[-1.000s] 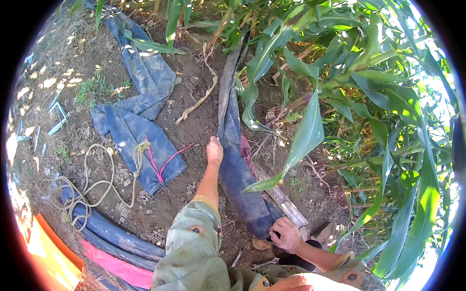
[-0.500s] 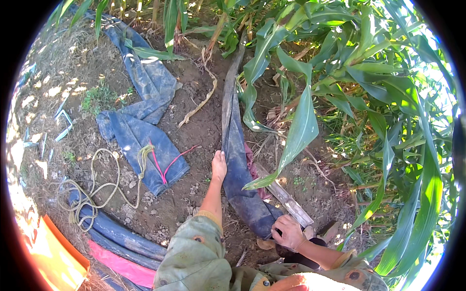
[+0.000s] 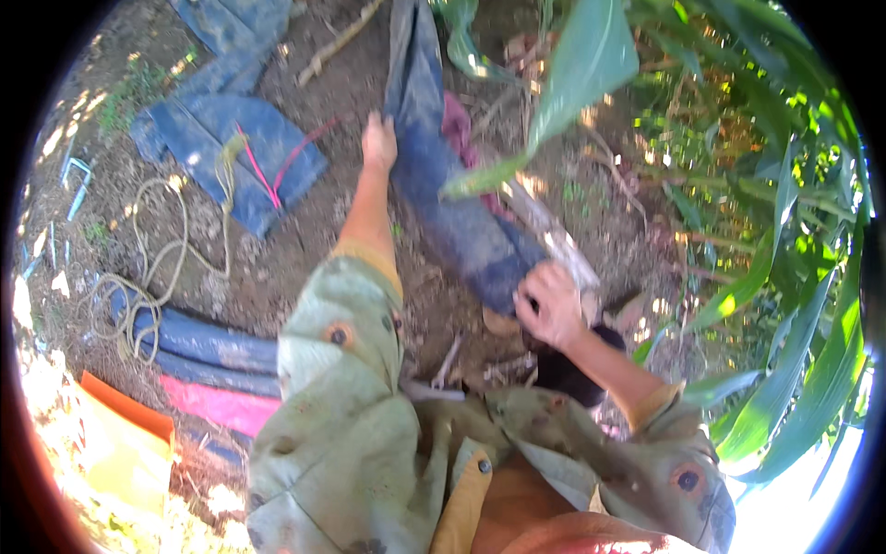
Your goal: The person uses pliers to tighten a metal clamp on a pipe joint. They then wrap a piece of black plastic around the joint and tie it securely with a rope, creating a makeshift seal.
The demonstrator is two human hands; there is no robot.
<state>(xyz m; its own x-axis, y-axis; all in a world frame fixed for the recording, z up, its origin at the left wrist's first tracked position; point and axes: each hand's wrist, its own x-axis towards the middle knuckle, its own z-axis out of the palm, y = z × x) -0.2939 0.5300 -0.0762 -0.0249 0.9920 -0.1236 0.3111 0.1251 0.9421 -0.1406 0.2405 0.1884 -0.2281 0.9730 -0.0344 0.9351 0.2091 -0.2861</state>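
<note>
A long, dirt-streaked blue lay-flat hose (image 3: pixel 438 189) stretches over the soil in front of me. My left hand (image 3: pixel 378 143) is closed on its left edge, well away from my body. At the hose's near end, my right hand (image 3: pixel 551 305) is closed with the fingers curled over the blue material. A maroon cloth (image 3: pixel 459 125) shows along the hose's right side. Close to the right hand lies a pale, weathered board (image 3: pixel 558 235). One green corn leaf (image 3: pixel 572 102) hangs across part of the hose.
On the left, another flattened blue hose (image 3: pixel 221 152) bears a pink string (image 3: pixel 258 171). Coiled rope (image 3: pixel 185 245) lies by thicker blue tubes (image 3: pixel 212 355), a pink strip (image 3: pixel 221 402) and an orange sheet (image 3: pixel 125 434). Tall corn (image 3: pixel 766 203) crowds the right.
The view has tilted toward my body, so the ground and hoses sit higher in the picture. Both hands keep their hold on the hose, with little visible shift along it.
</note>
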